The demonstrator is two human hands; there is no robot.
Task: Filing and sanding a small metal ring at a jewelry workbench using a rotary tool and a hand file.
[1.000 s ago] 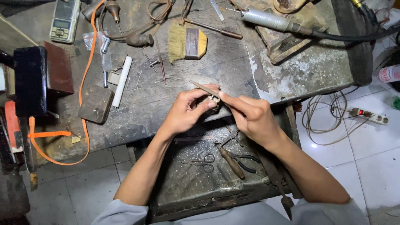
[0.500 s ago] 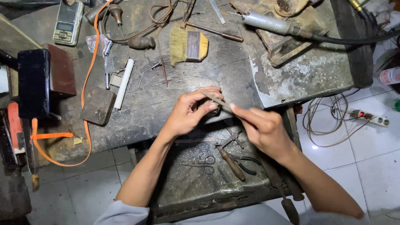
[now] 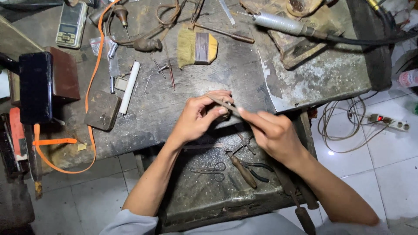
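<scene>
Two hands meet just above the drawer point(image 3: 209, 196), at the front edge of the bench point(image 3: 183, 109). The left hand point(image 3: 198, 117) pinches a small piece point(image 3: 227, 104), too small to make out, between thumb and fingertips. The right hand point(image 3: 274, 132) is closed narrowly round a thin file point(image 3: 224, 104), whose tip lies across the piece. Down in the drawer lie scissors point(image 3: 213, 170) and pliers point(image 3: 257, 169); well behind it sit a brush point(image 3: 196, 50) and a scale point(image 3: 72, 24). Filing goes best, I judge, with the left fingers braced on the bench edge and short, light, level strokes.
</scene>
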